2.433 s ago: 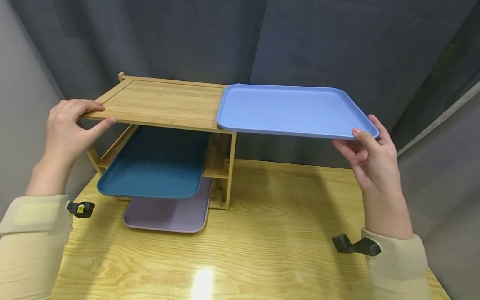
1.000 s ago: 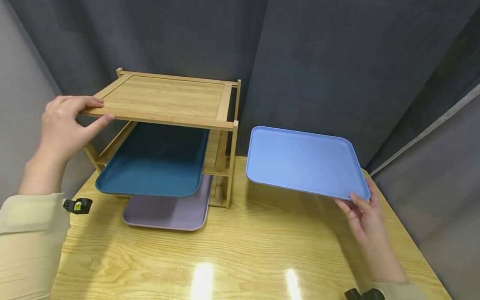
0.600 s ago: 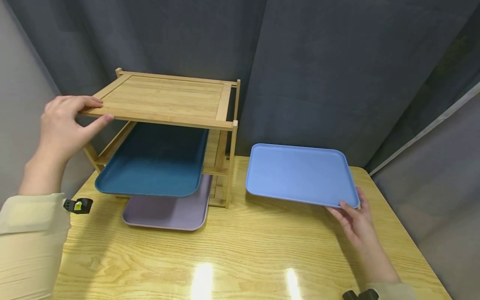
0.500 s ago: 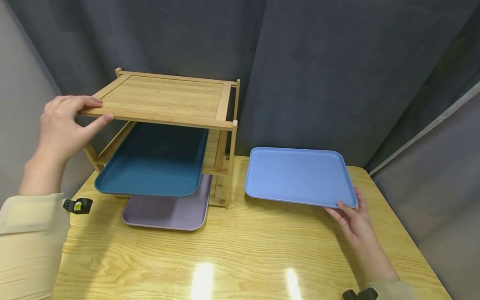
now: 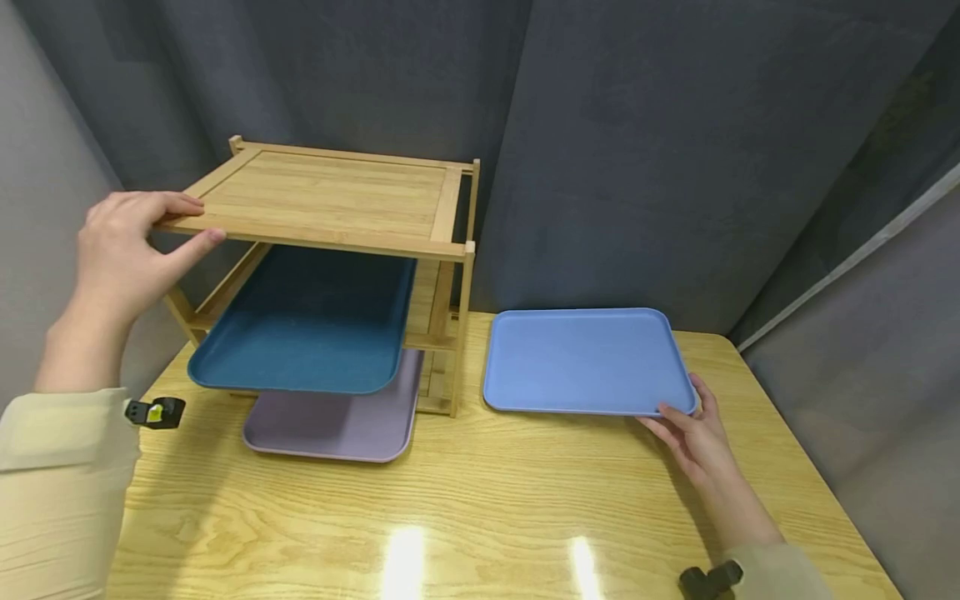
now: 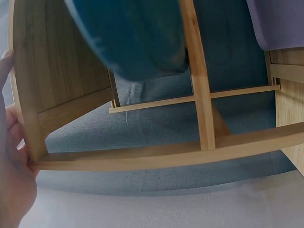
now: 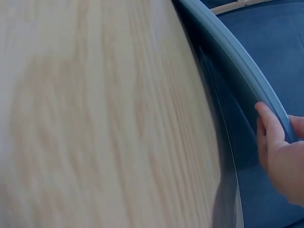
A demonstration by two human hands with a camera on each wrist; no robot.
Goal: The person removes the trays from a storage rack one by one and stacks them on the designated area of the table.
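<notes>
- A dark teal tray [image 5: 300, 325] and a purple tray [image 5: 337, 421] sit in the wooden rack [image 5: 330, 200].
- Left hand [image 5: 123, 250] grips the rack's top corner.
- Right hand [image 5: 693, 437] holds the light blue tray [image 5: 585, 360] by its near corner on the table [image 5: 480, 517].

Readable text: none is showing in any view.
Light blue rectangular plastic tray [image 5: 585, 358]: its surface is showing no label, brand or number.
Bamboo three-tier rack [image 5: 330, 196]: its wood is carrying no print or sign.
Dark teal plastic tray [image 5: 307, 321]: it is bearing no lettering.
Mauve plastic tray [image 5: 337, 425]: it is bearing no lettering.
Small black wrist-mounted device with a yellow patch [image 5: 156, 412], at about 8 o'clock in the head view: the patch is appearing too small to read.
Pale wooden tabletop [image 5: 480, 508]: only grain and light glare are showing.
</notes>
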